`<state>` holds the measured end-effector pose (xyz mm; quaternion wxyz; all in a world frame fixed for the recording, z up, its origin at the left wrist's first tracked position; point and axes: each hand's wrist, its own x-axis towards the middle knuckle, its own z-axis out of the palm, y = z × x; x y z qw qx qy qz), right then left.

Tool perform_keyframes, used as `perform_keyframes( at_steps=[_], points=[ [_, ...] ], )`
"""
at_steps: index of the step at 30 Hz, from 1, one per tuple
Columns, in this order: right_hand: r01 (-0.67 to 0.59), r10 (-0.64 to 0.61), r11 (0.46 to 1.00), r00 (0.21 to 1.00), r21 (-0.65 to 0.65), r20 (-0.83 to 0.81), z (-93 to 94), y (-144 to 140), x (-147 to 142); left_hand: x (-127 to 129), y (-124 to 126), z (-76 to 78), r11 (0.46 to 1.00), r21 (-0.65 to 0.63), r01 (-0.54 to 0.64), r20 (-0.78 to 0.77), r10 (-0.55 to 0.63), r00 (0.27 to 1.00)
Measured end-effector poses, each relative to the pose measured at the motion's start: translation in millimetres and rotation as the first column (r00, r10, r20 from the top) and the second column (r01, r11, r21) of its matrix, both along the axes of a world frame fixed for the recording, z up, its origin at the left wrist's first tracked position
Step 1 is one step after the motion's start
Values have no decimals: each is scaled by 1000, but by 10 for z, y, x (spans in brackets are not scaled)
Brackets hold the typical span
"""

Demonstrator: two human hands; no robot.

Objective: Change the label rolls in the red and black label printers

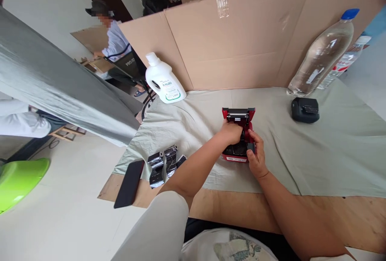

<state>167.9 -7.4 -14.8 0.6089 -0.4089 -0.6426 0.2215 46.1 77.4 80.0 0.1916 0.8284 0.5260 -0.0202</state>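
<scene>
A small red and black printer [237, 159] sits on the cloth in front of me with its lid raised. My left hand [231, 133] reaches down into its open body; the fingertips are hidden inside, so what they touch cannot be made out. Gripping the printer's right side is my right hand [257, 155], thumb at the near corner and fingers along the wall. To the left, near my left forearm, lie several shiny black ribbon rolls [170, 159], partly unwound.
A black phone [129, 183] overlaps the table's left front edge. A white jug [165, 82] stands at the back left against a cardboard screen [235, 52]. At the right are a large water bottle [324, 54], a smaller bottle [346, 62] and a black device [305, 110]. A person sits beyond.
</scene>
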Motion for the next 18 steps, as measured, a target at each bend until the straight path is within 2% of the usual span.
perform_keyframes(
  at_steps=[2, 5, 9, 11, 13, 15, 16, 17, 18],
  points=[
    [2, -2, 1000, 1000, 12, 5, 5, 1, 3, 47, 0, 17, 1000, 9, 3, -103, -2, 995],
    [3, -3, 1000, 1000, 27, 12, 6, 7, 5, 36, -33, 50, 999, 46, -16, -97, 20, 995],
    [2, -2, 1000, 1000, 28, 8, -18, 22, 12, -51, -152, 79, 993, 85, -88, 108, 78, 991],
    [-14, 14, 999, 1000, 30, -3, -33, 27, 18, -138, -270, 98, 988, 56, -141, 261, 121, 958],
    [-30, 30, 999, 1000, 25, -7, -42, 27, 25, -301, -415, 133, 982, -8, -186, 485, 167, 858],
    [-37, 37, 999, 999, 19, -5, -44, 23, 29, -572, -554, 190, 972, -125, -200, 699, 229, 677],
    [-36, 36, 999, 999, 16, -4, -42, 20, 29, -748, -611, 224, 960, -201, -193, 757, 277, 592],
    [-35, 35, 999, 999, 15, -4, -40, 18, 28, -946, -656, 258, 942, -283, -181, 775, 335, 536],
    [-34, 34, 999, 999, 14, -5, -37, 16, 25, -1156, -689, 287, 915, -360, -182, 751, 400, 526]
  ],
)
